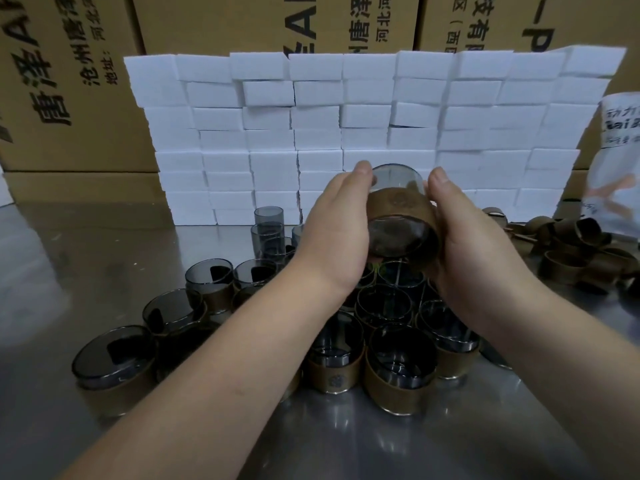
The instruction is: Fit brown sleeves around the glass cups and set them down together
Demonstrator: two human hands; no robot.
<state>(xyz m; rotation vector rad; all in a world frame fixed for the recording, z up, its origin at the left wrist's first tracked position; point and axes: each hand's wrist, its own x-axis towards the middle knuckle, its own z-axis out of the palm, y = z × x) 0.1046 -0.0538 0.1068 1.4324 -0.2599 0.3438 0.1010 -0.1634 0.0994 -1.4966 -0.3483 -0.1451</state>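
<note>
A smoky glass cup (398,183) is tilted in the air above the table, its base toward me, with a brown sleeve (398,206) wrapped round its lower part. My left hand (334,233) grips it from the left and my right hand (471,237) grips it from the right, thumbs up beside the rim. Below them stand several sleeved cups (398,362) packed together on the steel table (104,244). Bare glass cups (268,233) are stacked behind the left hand. Loose brown sleeves (581,251) lie in a heap at the right.
A wall of white boxes (346,133) runs across the back of the table, with big cardboard cartons (69,81) behind it. A white printed bag (620,161) stands at the far right edge.
</note>
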